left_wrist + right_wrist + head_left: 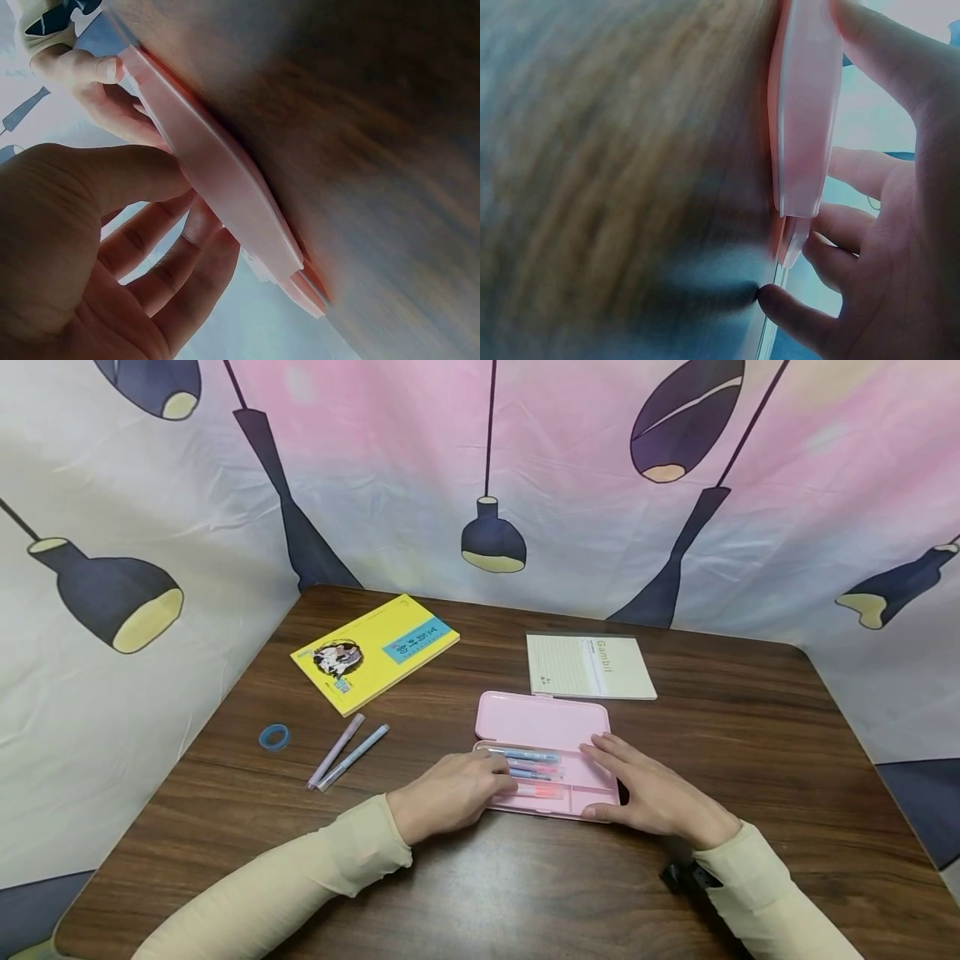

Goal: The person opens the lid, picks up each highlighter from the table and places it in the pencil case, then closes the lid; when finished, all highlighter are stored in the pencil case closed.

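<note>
A pink pencil case (543,720) lies with its lid folded back. In its back compartment are several pens, among them a blue pen (532,755); an orange-and-pink pen (542,792) lies in the front one. My left hand (453,789) reaches over the case's left end with bent fingers, its thumb at the front wall in the left wrist view. Whether those fingers hold a pen I cannot tell. At the right end, my right hand (656,789) touches the case with thumb at the front edge and fingers spread toward the hinge side.
To the left lie a lilac pen (335,752), a light blue pen (353,757) and a roll of blue tape (273,737). Behind them is a yellow book (367,635). A cream notebook (588,667) lies just behind the case on the wooden table (750,718).
</note>
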Action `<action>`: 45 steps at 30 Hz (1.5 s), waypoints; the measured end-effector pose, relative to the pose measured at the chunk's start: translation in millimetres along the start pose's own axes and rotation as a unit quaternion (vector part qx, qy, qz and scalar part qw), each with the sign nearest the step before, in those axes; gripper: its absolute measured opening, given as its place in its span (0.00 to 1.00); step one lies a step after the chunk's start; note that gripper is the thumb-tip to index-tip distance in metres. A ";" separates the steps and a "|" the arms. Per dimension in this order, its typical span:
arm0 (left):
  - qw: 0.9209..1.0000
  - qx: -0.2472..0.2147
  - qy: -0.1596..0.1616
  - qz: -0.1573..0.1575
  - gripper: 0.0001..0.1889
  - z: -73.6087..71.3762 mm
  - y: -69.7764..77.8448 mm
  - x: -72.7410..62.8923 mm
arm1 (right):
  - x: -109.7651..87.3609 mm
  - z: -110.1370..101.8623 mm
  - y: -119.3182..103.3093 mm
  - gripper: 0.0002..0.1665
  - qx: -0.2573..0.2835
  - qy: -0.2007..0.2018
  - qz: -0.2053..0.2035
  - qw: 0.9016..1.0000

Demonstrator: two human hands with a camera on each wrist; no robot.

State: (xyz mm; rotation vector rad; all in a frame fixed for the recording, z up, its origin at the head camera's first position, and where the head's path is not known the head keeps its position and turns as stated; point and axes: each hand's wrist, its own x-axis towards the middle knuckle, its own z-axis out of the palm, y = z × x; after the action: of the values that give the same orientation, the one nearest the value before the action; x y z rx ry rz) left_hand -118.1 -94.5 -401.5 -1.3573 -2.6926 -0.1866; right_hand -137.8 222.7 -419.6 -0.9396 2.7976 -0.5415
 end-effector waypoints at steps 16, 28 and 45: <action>0.998 -0.019 0.047 -0.021 0.07 -6.4 -3.3 -6.3 | -1.0 3.1 -0.8 0.53 0.005 -0.001 0.007 1.000; 0.989 -0.044 0.045 -0.131 0.13 -17.4 -20.7 -29.5 | -1.4 2.5 -0.2 0.53 0.004 0.006 -0.002 1.000; 0.953 -0.050 0.096 -0.282 0.19 -26.8 -48.3 -87.3 | -0.2 -1.4 1.6 0.53 0.005 0.000 -0.002 1.000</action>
State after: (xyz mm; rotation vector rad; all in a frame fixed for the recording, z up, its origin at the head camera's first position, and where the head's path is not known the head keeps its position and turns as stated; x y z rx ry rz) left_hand -104.1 -196.4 -392.0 -0.5129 -2.8507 -0.4823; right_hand -139.0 224.4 -418.9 -0.9446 2.7909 -0.5564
